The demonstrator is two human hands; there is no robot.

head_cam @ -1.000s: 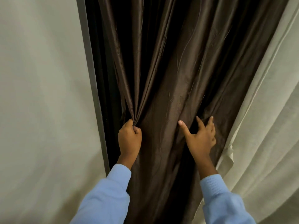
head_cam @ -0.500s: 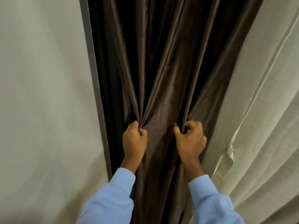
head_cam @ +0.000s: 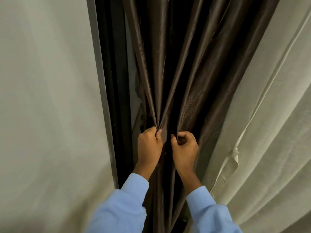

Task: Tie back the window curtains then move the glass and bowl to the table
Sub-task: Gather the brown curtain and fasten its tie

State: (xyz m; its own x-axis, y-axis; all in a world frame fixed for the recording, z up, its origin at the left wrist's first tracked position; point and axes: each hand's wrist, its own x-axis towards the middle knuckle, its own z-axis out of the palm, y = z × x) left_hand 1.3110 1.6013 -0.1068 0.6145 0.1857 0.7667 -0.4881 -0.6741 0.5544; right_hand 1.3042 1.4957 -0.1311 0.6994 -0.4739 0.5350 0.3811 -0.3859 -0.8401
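Home room, brown curtain [head_cam: 193,64], cream drape [head_cam: 269,132], window frame [head_cam: 99,81]

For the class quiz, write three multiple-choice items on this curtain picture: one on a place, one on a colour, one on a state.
1. Relative to the left hand and right hand, the looped cream curtain hangs:
A to their left; B to their right; C between them.
2. The sleeves are:
A light blue; B red; C green.
3. On the brown curtain, the hands:
A both lie flat; B both grip bunched folds; C only one touches it.

Answers: B, it hangs beyond the right hand; A, both cuffs show light blue; B, the fingers of each curl round gathered folds.
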